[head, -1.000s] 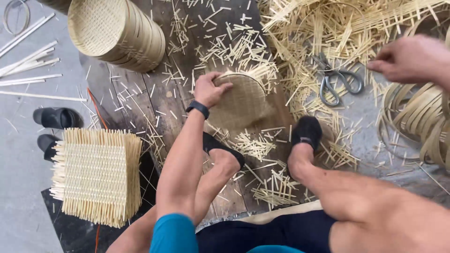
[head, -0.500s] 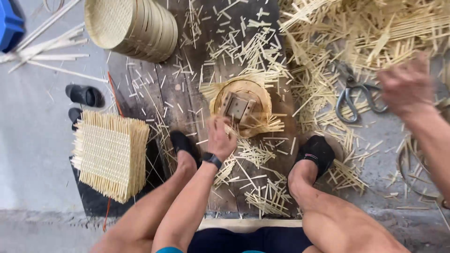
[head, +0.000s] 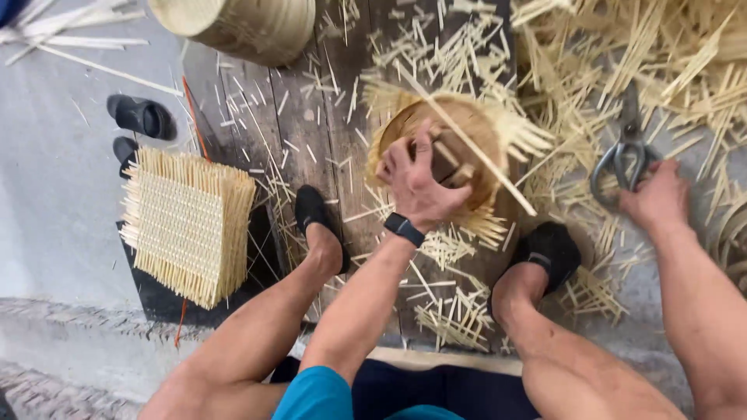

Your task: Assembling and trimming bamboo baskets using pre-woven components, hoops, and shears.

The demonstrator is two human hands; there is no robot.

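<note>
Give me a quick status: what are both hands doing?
Left hand gripping half-woven basket. Right hand at shears, grip unclear. Loose bamboo strips litter boards.

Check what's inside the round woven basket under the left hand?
Inside the round woven basket a small wooden block shows. The left hand covers the near rim and whatever lies under its palm.

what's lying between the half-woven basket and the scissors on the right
In the head view, a thick scatter of loose bamboo strips covers the floor between the round woven basket under the left hand and the scissors by the right hand.
</note>
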